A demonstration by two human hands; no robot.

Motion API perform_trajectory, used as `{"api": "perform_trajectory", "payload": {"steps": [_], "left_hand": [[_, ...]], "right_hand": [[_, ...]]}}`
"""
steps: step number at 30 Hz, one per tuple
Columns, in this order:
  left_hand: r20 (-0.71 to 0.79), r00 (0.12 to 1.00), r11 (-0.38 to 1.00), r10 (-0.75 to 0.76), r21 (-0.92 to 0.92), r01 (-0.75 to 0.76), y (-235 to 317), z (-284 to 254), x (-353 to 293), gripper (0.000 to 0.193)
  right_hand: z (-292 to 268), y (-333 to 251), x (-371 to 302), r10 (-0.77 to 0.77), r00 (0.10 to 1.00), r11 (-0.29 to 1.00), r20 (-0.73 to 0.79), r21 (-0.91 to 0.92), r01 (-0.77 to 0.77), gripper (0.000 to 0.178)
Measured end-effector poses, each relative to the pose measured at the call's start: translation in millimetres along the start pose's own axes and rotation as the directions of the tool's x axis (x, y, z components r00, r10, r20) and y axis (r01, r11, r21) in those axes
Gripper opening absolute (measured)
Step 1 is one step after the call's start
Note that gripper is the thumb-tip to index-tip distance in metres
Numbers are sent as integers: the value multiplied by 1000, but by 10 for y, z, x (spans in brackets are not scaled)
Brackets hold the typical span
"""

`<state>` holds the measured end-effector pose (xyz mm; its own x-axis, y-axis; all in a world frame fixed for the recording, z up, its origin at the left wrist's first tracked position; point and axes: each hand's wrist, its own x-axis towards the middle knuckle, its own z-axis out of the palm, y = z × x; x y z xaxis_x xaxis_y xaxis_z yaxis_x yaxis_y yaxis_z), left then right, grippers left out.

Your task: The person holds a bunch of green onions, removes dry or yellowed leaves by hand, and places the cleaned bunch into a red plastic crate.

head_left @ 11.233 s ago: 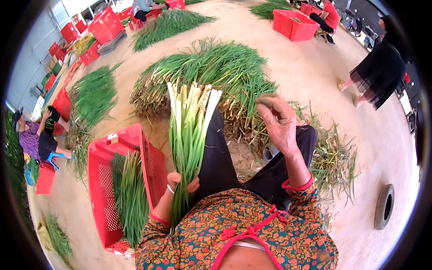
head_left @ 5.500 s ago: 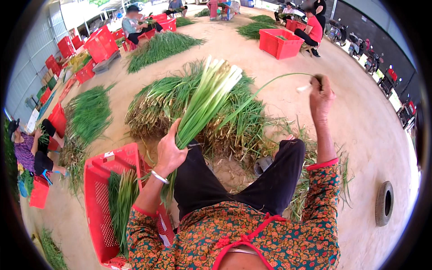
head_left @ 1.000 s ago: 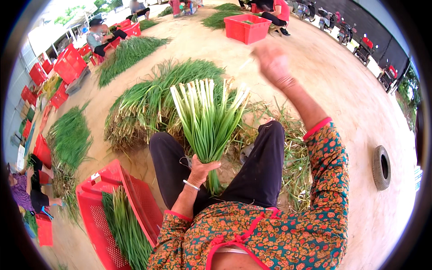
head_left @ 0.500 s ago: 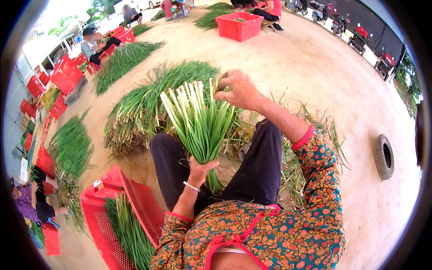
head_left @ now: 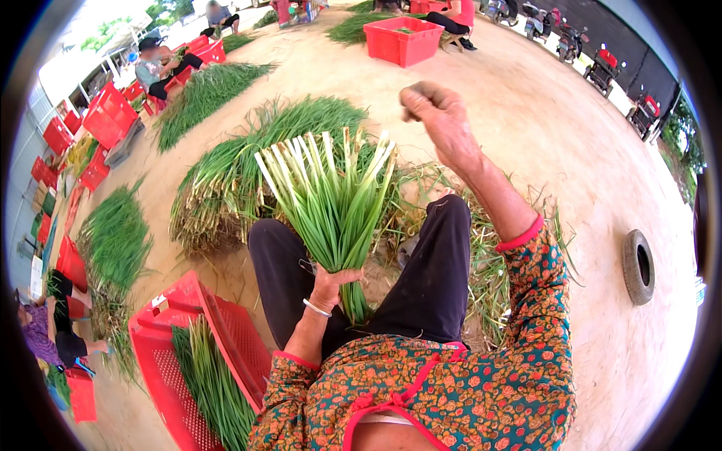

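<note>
My left hand (head_left: 329, 289) is wrapped round the lower leaves of a bunch of garlic chives (head_left: 329, 214), above my lap. Its pale, trimmed-looking white stalks fan out upward, away from me. My right hand (head_left: 442, 124) is raised beyond the bunch to the right, apart from it. The fingers there are curled in; whether something small is inside is hidden. Just past the bunch, a big heap of chives (head_left: 241, 161) lies on the ground, root ends toward me.
A red crate (head_left: 244, 338) with chives (head_left: 214, 383) stands at my left knee. Loose leaf scraps (head_left: 489, 289) lie by my right leg. A tyre (head_left: 638, 267) rests far right. Another red crate (head_left: 404, 43) stands ahead. Seated people and more chive heaps (head_left: 116, 233) are leftward.
My right hand has moved away from the stalk ends, up and to the right. The bunch stays in my left hand, its stalks now spread wider.
</note>
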<state>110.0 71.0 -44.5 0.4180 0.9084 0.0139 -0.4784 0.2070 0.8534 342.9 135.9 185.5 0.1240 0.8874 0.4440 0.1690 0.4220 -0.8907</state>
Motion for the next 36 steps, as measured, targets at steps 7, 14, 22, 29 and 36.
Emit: {"api": "perform_trajectory", "payload": {"steps": [7,14,22,29,36], "left_hand": [[-30,998,998,-47,-48,45,-34,-47,23,47],[-17,999,999,-46,-20,46,63,29,-14,49],[26,1000,1000,2,16,-2,6,7,-31,46],[107,988,992,-115,62,109,-3,-40,-65,52],[108,979,984,-175,37,172,11,-67,-76,55]], "right_hand": [[281,-98,-692,-37,980,752,194,-641,155,17],[313,195,-680,-262,918,615,298,-681,397,11],[-344,264,-373,-467,748,-22,471,-852,522,16],[-971,362,86,-239,952,714,190,-631,305,44],[-218,406,-170,68,734,997,676,-61,-37,23]]}}
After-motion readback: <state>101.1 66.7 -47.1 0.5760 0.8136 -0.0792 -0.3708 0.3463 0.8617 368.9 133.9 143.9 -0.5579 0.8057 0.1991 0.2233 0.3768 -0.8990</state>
